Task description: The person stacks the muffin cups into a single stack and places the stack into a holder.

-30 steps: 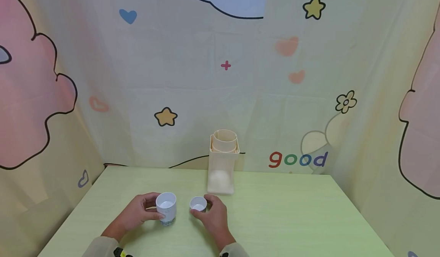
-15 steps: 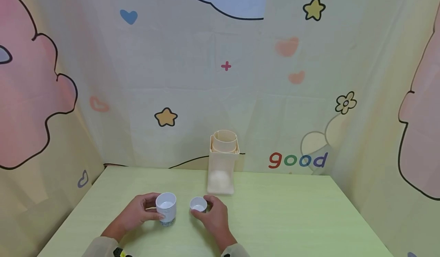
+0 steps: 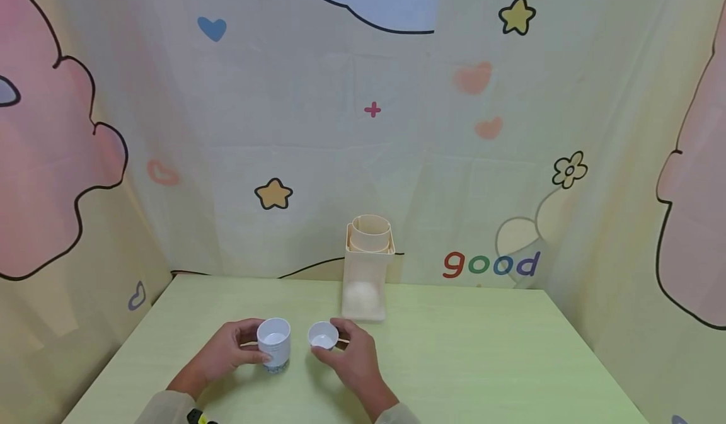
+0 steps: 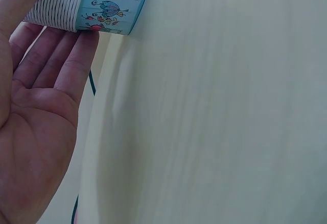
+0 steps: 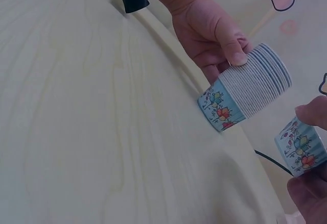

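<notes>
My left hand (image 3: 229,348) grips a stack of nested paper cups (image 3: 275,342) from its left side, thumb in front and fingers behind. The stack stands upright, mouths up; in the right wrist view its many white rims (image 5: 260,78) sit above a blue floral lowest cup (image 5: 220,106). To the right of the stack, my right hand (image 3: 357,355) pinches a small paper cup (image 3: 323,334) between thumb and fingers. That cup has the same blue floral print (image 5: 301,145) and its mouth faces up. A gap separates it from the stack.
A cream plastic holder (image 3: 365,285) with a round tube (image 3: 371,232) at its top stands at the back of the pale green table (image 3: 482,348), beyond my right hand. A patterned cloth (image 3: 317,109) hangs behind and at both sides.
My right hand has raised the small paper cup a little and shifted it slightly left, toward the stack. The left hand and its stack have stayed in place.
</notes>
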`<state>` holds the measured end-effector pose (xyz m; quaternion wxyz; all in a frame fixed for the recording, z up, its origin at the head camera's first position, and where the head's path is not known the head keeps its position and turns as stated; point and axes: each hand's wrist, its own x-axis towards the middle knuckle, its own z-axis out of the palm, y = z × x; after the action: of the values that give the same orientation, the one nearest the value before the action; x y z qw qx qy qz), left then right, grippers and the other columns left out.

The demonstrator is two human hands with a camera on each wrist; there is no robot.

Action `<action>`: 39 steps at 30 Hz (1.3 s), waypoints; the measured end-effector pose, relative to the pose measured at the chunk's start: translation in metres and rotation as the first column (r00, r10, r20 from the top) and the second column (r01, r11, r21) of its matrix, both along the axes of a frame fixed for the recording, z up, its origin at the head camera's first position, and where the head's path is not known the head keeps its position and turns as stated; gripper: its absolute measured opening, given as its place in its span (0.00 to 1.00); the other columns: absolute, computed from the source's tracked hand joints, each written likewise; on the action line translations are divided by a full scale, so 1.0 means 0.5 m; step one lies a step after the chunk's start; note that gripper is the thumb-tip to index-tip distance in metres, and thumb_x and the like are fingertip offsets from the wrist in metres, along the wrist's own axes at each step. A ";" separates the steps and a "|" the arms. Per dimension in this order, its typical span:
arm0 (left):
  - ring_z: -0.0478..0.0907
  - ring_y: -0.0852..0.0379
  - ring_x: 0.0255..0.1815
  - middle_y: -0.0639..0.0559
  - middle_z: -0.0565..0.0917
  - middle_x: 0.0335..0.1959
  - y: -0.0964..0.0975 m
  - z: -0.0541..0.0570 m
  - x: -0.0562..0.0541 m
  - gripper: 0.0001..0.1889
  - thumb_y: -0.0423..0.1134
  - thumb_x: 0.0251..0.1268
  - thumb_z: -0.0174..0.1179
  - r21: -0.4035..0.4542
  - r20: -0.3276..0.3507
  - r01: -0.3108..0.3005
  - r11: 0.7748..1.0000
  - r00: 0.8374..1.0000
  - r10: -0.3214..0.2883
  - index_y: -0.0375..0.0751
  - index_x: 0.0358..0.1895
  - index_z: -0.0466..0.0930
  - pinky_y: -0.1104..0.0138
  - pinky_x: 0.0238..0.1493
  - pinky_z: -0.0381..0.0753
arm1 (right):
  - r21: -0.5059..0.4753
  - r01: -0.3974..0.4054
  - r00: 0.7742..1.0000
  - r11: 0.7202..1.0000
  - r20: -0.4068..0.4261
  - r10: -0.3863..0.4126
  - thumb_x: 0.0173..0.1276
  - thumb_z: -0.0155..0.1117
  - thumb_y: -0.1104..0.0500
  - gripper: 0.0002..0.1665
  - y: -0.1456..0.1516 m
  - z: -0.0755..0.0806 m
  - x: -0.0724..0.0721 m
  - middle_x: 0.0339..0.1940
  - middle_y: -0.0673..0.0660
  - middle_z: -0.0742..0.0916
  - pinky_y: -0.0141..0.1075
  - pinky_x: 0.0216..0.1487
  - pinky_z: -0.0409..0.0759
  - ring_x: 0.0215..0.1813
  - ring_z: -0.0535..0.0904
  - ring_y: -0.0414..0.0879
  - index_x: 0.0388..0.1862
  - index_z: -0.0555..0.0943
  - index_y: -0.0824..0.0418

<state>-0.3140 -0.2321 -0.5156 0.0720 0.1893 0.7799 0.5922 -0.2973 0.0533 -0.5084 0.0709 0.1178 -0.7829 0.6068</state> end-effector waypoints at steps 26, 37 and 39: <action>0.82 0.43 0.61 0.32 0.80 0.63 0.003 0.006 0.002 0.38 0.39 0.55 0.78 0.001 0.011 0.000 1.000 1.000 0.000 0.28 0.67 0.73 0.64 0.58 0.86 | -0.133 -0.184 0.983 0.974 -0.017 0.184 0.55 0.82 0.62 0.33 -0.005 0.073 0.033 0.53 0.64 0.88 0.34 0.53 0.87 0.53 0.86 0.53 0.60 0.81 0.69; 0.83 0.48 0.60 0.39 0.83 0.62 0.004 0.008 0.006 0.35 0.41 0.57 0.77 -0.030 0.015 -0.011 1.000 1.000 0.011 0.31 0.67 0.75 0.64 0.57 0.86 | -0.171 -0.239 0.971 0.956 -0.025 0.238 0.58 0.81 0.61 0.33 -0.040 0.090 0.030 0.56 0.62 0.88 0.36 0.55 0.87 0.56 0.86 0.54 0.62 0.80 0.66; 0.84 0.48 0.60 0.39 0.83 0.62 0.003 0.007 0.006 0.35 0.41 0.57 0.77 -0.025 0.015 -0.009 1.000 1.000 0.009 0.31 0.66 0.75 0.64 0.56 0.86 | -0.175 -0.242 0.970 0.954 -0.033 0.240 0.58 0.81 0.61 0.33 -0.046 0.093 0.027 0.55 0.61 0.88 0.34 0.55 0.87 0.56 0.86 0.53 0.62 0.81 0.65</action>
<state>-0.3111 -0.2304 -0.5120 0.0776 0.1802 0.7875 0.5842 -0.2837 0.0303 -0.4619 0.0109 0.2089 -0.7050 0.6777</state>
